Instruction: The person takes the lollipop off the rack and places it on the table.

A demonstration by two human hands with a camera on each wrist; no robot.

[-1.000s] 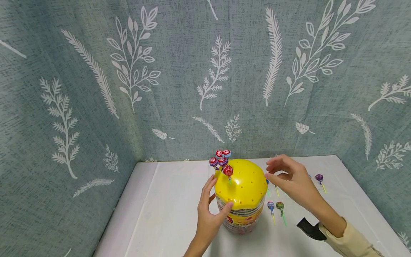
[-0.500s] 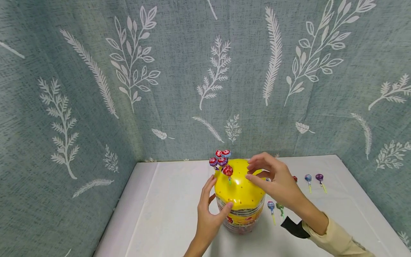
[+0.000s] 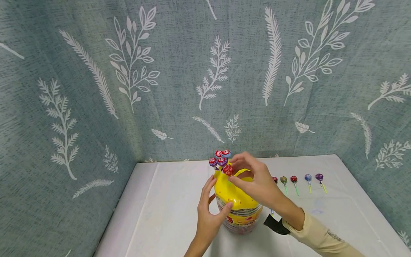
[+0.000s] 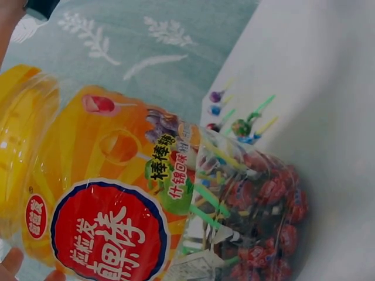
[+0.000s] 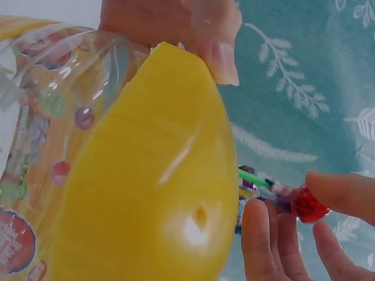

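Note:
A clear plastic jar (image 3: pixel 244 218) with a printed label stands upright under a yellow lid (image 3: pixel 236 195) dotted with small holes. My left hand (image 3: pixel 208 217) holds the jar near its top, thumb at the front and fingers along the left side. Several wrapped lollipops (image 3: pixel 222 161) stick up from the lid's left part. My right hand (image 3: pixel 258 180) reaches over the lid, thumb and fingers around the head of a red lollipop (image 5: pixel 310 206). Its green stick goes toward the lid. In the left wrist view, more lollipops (image 4: pixel 255 193) show inside the jar's lower part.
To the jar's right, on the white table (image 3: pixel 167 207), lie loose lollipops, among them a purple one (image 3: pixel 319 177), a blue one (image 3: pixel 308 177) and a red one (image 3: pixel 294 179). My right forearm hides some of the others. A patterned cloth (image 3: pixel 179 78) hangs behind and at the sides.
My right hand has moved left across the lid to the red lollipop, uncovering more loose lollipops at the right. My left hand and the jar have stayed in place.

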